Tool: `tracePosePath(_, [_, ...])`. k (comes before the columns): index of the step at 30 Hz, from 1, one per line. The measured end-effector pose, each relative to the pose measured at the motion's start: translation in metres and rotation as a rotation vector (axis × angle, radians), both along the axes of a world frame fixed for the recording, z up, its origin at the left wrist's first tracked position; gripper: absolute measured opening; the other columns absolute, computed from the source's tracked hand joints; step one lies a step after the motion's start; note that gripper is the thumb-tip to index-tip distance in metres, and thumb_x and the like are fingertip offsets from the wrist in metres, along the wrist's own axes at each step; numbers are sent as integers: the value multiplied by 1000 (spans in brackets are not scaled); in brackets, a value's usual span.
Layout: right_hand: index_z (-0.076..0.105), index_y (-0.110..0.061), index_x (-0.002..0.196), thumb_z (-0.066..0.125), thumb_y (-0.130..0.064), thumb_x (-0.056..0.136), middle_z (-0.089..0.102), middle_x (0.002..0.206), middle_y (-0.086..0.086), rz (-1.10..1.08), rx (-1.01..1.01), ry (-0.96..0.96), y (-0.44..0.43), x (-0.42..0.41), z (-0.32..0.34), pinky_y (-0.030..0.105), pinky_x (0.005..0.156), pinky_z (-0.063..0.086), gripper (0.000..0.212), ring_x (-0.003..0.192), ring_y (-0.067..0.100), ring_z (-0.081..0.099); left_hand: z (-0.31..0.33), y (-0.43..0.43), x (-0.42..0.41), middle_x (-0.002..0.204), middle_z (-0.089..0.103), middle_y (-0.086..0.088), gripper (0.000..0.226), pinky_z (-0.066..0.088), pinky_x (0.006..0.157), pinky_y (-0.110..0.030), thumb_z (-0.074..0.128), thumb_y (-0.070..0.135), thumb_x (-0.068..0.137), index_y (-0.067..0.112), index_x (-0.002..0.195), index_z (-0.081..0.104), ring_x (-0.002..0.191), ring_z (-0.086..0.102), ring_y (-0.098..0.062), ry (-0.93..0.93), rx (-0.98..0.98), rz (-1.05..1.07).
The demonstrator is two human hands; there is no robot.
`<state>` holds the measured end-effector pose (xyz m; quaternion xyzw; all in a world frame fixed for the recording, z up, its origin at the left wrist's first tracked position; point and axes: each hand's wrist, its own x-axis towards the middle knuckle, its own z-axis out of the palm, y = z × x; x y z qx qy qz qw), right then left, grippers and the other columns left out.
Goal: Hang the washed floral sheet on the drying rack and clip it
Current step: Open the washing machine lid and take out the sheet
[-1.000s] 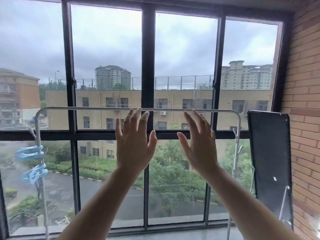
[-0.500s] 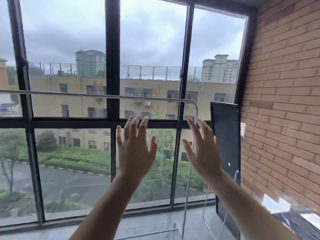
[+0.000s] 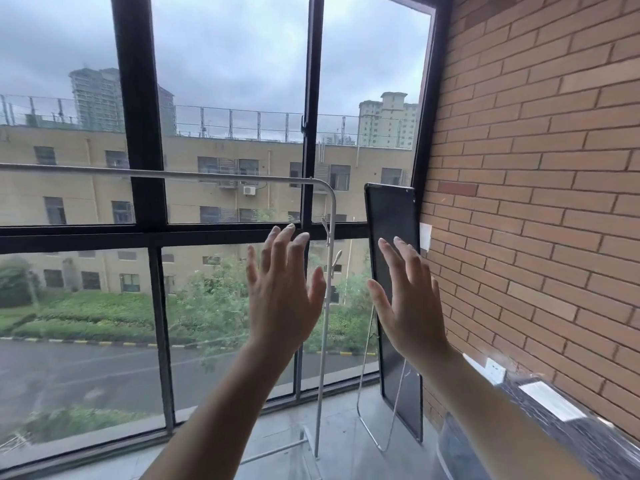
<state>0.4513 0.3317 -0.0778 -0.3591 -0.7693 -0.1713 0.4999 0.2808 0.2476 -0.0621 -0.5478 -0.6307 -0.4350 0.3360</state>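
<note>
A white metal drying rack [image 3: 207,175] stands before the window, its top bar running from the left edge to a curved right corner and a thin post going down to the floor. Nothing hangs on the bar. My left hand [image 3: 282,289] is raised with spread, straight fingers, below the bar's right end and empty. My right hand [image 3: 407,299] is raised the same way, palm forward, in front of a dark panel, also empty. No floral sheet and no clips are in view.
A tall dark panel [image 3: 389,216] on a wire stand leans by the brick wall [image 3: 536,168] on the right. Large black-framed windows [image 3: 142,133] fill the front. A dark shiny surface [image 3: 568,427] sits at the lower right below a wall socket [image 3: 494,370].
The view has swung to the right: the rack's left post and blue clips have left the frame and the brick wall fills the right. Both hands stay raised and spread.
</note>
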Motion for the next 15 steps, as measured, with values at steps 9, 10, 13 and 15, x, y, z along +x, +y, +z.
tracePosePath(9, [33, -22, 144, 42, -42, 93, 37, 144, 6, -121, 8, -43, 85, 19, -4, 46, 94, 46, 56, 128, 24, 42, -9, 111, 13, 139, 42, -6, 46, 21, 113, -52, 40, 37, 87, 17, 128, 37, 133, 36, -25, -29, -11, -153])
tracePosePath(10, [32, -22, 144, 42, -42, 93, 37, 144, 5, -134, 5, -43, 101, 20, -1, 45, 95, 45, 56, 128, 24, 41, -8, 129, 14, 140, 42, -6, 45, 21, 113, -52, 39, 38, 88, 18, 128, 37, 134, 35, -26, -24, -17, -171])
tracePosePath(13, [33, -23, 144, 41, -44, 93, 37, 144, 5, -174, -10, -29, 134, 22, 0, 44, 94, 45, 55, 128, 23, 42, -6, 170, 18, 141, 40, -5, 45, 20, 114, -53, 36, 39, 89, 18, 129, 40, 136, 33, -25, -12, -43, -221])
tracePosePath(15, [33, -23, 143, 41, -43, 93, 38, 144, 5, -210, -25, -23, 154, 29, -5, 45, 93, 45, 54, 128, 23, 42, -6, 197, 23, 141, 41, -5, 46, 21, 113, -53, 36, 39, 89, 17, 129, 44, 136, 32, -24, -2, -53, -264])
